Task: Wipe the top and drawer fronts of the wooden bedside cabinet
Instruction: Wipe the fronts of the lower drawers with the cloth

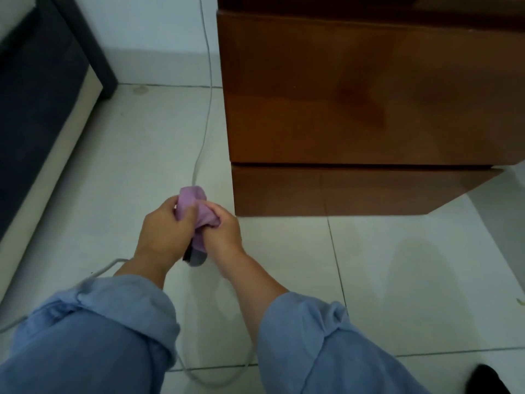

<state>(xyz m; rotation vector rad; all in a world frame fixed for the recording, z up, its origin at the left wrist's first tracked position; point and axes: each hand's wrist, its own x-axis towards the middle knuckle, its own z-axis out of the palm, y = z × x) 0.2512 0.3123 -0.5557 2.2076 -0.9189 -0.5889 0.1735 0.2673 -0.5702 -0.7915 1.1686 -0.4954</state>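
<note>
The wooden bedside cabinet [355, 95] fills the upper right; its glossy brown upper drawer front is large and a narrower lower drawer front [326, 191] sits under it. The cabinet's top is out of view. Low in the middle, my left hand [163, 227] and my right hand [223, 233] both grip a bunched pink-purple cloth [193, 207], held in the air over the floor, left of the cabinet's lower corner. A grey part of the cloth hangs below my hands.
A grey cable [208, 89] runs down the wall, across the pale tiled floor [397, 265] and loops under my arms. A dark bed frame [42, 103] stands at the left. Something black [490, 379] shows at the bottom right corner.
</note>
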